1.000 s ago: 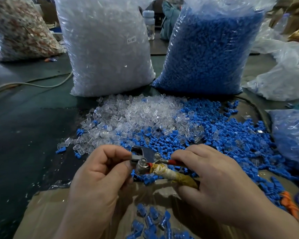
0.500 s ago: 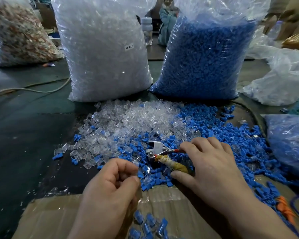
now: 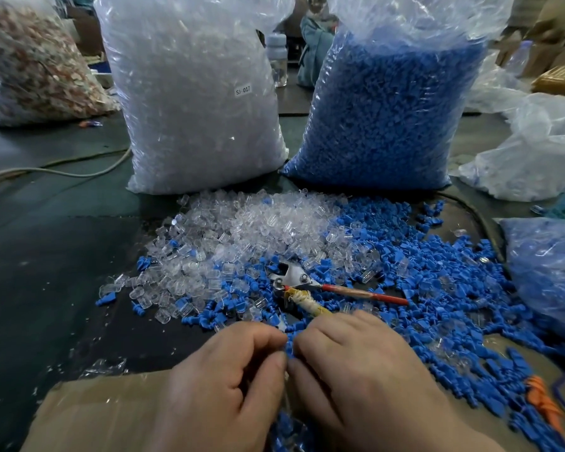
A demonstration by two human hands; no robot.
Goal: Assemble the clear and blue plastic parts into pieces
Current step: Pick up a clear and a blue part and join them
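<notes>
Loose clear plastic parts (image 3: pixel 242 230) are heaped on the dark table, with loose blue plastic parts (image 3: pixel 437 288) spread to their right and front. My left hand (image 3: pixel 229 380) and my right hand (image 3: pixel 366 370) meet near the front edge, fingers curled. A small blue part (image 3: pixel 290 346) shows between their fingertips. My left thumb and forefinger pinch a small part that is mostly hidden. A metal crimping tool (image 3: pixel 294 280) with a red handle and a taped handle lies on the pile beyond my hands.
A big bag of clear parts (image 3: pixel 193 93) and a big bag of blue parts (image 3: pixel 388 109) stand behind the heaps. A cardboard box (image 3: pixel 95 415) under my hands holds blue pieces (image 3: pixel 284 429). A smaller bag of blue parts (image 3: pixel 548 272) lies at right, and a cable (image 3: pixel 62 171) at left.
My right hand laid the crimping tool on the pile and let go of it. It then came back to meet my left hand, which drew down toward the box.
</notes>
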